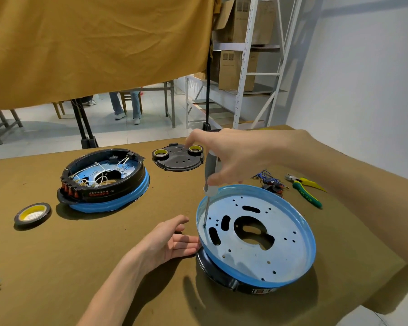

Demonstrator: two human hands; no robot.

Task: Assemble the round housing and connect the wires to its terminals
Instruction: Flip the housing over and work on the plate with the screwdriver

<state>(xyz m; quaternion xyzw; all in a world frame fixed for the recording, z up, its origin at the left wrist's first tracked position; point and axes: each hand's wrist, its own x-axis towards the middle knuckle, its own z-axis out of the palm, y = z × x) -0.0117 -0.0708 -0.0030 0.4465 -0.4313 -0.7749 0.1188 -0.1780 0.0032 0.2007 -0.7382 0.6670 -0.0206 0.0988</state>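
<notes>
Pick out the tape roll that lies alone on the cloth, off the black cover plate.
The tape roll at the near left, flat on the table cloth. The other two rolls are by the black cover plate.

The right hand (231, 156) sits just right of the frame's centre, its forearm running in from the right edge. Its fingers curl downward around a grey handle, thumb and fingertips pinching it from above; the exact finger placement is partly hidden. The left hand (172, 241) lies lower centre, forearm rising from the bottom edge. Its palm faces right, fingers straight and together, tips apparently touching a blue rim.
</notes>
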